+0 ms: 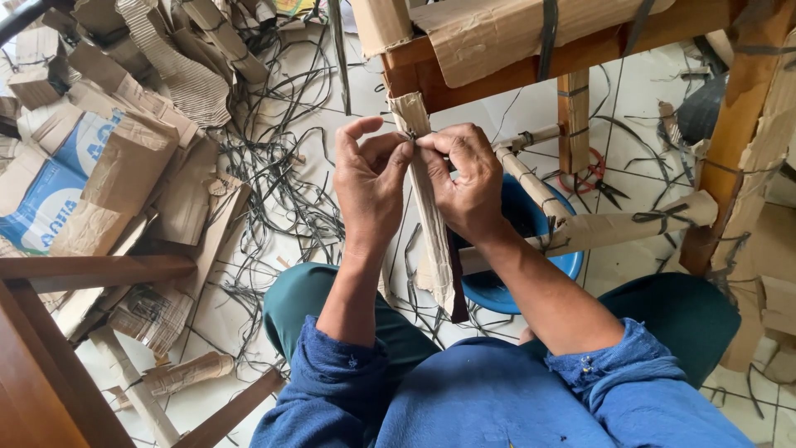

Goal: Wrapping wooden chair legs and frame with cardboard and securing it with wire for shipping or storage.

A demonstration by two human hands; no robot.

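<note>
We see both hands meeting on a long strip of brown corrugated cardboard wrapping (433,224) that sheathes a leg of a brown wooden furniture frame (497,70). The left hand (371,187) has thumb and middle fingers pinched together at the upper part of the wrapping, its index finger raised and curled clear. The right hand (467,182) pinches the same spot from the other side, fingertips touching those of the left. Between the fingertips sits a small dark knot or strap end (411,134); we cannot tell which hand has the firmer hold on it. The wrapped leg runs down from the frame, between the two hands, toward the person's lap.

Just behind the right wrist lies a round blue plastic basin (531,274) on the white tiled floor (365,79). A second cardboard-wrapped rail (613,226), bound with dark strapping, crosses over the basin. Cut black plastic straps (282,178) lie tangled across the floor to the left of the hands. Farther left is a heap of torn brown cardboard pieces (141,99), one with a blue and white printed face. A red-handled pair of scissors (593,176) lies on the floor beyond the basin, near an upright wrapped post. The person wears blue sleeves (332,377) and dark green trousers (303,303).
</note>
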